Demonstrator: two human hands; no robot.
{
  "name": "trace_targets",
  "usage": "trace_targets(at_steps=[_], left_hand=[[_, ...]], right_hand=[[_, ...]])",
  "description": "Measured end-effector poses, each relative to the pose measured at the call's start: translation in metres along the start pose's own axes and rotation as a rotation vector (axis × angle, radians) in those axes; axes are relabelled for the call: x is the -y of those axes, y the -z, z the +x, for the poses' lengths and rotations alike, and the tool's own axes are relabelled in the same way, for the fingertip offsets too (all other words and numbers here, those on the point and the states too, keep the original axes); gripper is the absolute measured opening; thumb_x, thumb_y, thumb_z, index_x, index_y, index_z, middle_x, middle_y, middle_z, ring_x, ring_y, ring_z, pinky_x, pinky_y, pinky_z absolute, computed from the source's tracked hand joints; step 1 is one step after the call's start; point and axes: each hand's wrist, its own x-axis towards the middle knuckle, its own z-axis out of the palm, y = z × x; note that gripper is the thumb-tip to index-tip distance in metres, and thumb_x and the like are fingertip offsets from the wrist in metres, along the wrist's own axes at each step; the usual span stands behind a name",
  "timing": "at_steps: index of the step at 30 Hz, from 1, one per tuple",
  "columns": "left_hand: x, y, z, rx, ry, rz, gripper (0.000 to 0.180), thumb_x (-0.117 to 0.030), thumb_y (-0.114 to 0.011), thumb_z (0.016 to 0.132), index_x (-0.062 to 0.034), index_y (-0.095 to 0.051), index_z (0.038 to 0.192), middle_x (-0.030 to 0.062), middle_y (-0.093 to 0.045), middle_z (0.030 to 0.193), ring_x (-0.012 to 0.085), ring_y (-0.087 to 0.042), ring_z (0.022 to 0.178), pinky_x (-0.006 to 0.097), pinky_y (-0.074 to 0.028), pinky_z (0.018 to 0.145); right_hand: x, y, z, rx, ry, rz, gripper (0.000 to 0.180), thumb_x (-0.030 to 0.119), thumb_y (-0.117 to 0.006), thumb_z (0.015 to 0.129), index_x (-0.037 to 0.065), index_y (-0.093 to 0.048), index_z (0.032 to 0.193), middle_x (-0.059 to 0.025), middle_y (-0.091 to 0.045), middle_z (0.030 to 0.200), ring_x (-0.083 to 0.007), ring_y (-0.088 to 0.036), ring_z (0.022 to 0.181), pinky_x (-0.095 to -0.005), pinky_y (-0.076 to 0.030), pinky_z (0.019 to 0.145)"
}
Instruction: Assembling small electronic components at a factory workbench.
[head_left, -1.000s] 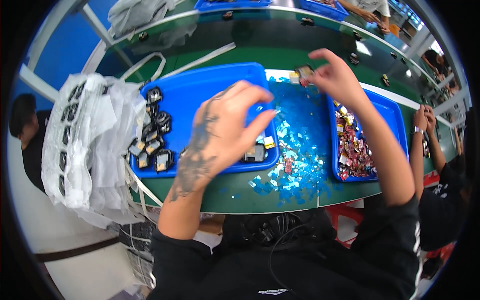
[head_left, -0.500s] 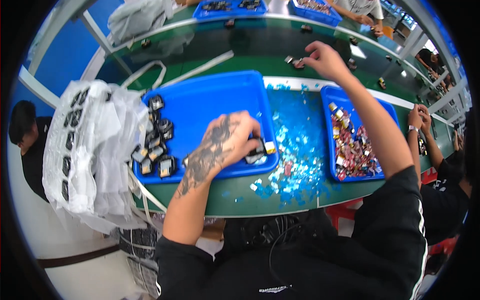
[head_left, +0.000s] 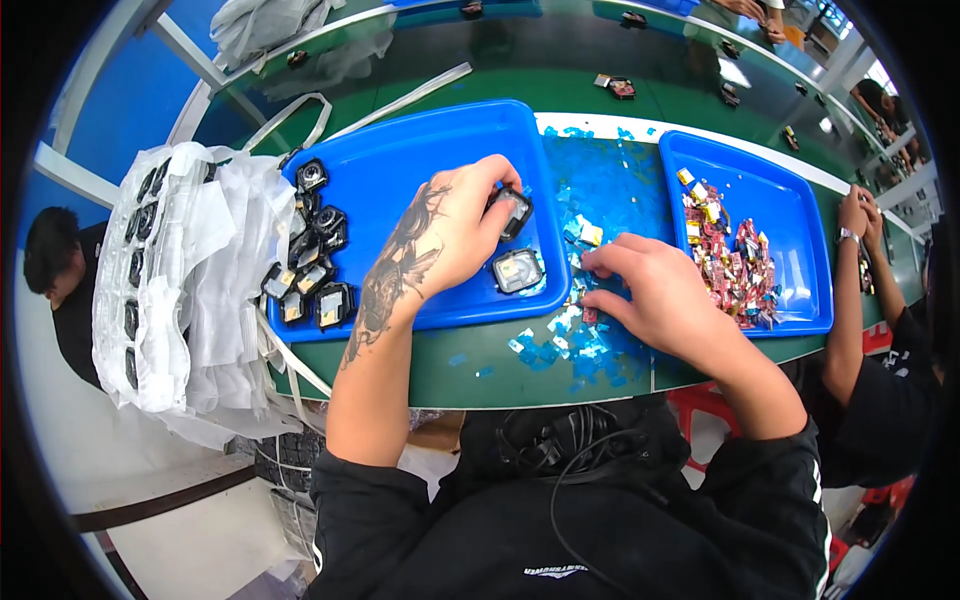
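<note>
In my left hand [head_left: 452,225], fingers closed round its edge, is a small black square device housing [head_left: 514,214], raised over the right part of the blue tray [head_left: 430,135]. Below it in that tray lies another black-framed housing [head_left: 518,270] with a pale inside. My right hand [head_left: 665,300] hovers with thumb and fingers apart over blue film scraps [head_left: 560,345]. Close to its fingertips are a small white-and-yellow piece [head_left: 590,234] and a small red piece [head_left: 589,316]. Several black housings [head_left: 330,228] are heaped along the tray's left side.
A second blue tray [head_left: 800,190] at the right holds a pile of small red, white and yellow parts [head_left: 735,255]. White bubble-wrap packaging with black units [head_left: 160,270] stands at the left. Beyond a white rail, a dark green belt [head_left: 560,75] carries a red-black part [head_left: 621,88]. Co-workers sit nearby.
My right hand has come back from above the belt to the film scraps. My left hand has lifted slightly with a housing, and another housing now shows in the tray beneath it.
</note>
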Motion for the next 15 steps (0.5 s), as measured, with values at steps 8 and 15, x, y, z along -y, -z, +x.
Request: trace_targets(at_steps=[8, 15], left_hand=[[-0.011, -0.012, 0.007, 0.065, 0.192, -0.698, 0.022, -0.007, -0.054, 0.095, -0.0061, -0.053, 0.117, 0.0050, -0.067, 0.097, 0.0036, -0.051, 0.068, 0.020, -0.043, 0.060], [-0.018, -0.021, 0.009, 0.080, 0.177, -0.944, 0.035, -0.008, -0.054, 0.095, -0.0091, -0.052, 0.129, 0.0057, -0.065, 0.101, 0.0037, -0.045, 0.070, 0.019, -0.040, 0.061]], right_hand=[[-0.005, 0.010, 0.003, 0.017, -0.171, 0.031, 0.020, 0.015, -0.073, 0.079, 0.008, -0.063, 0.095, -0.0095, -0.063, 0.082, -0.0307, -0.065, 0.079, -0.0425, -0.050, 0.067], [-0.008, -0.002, 0.007, -0.367, -0.089, -0.078, 0.007, 0.011, -0.071, 0.079, 0.008, -0.066, 0.084, -0.0090, -0.061, 0.078, -0.0302, -0.064, 0.073, -0.0410, -0.051, 0.062]])
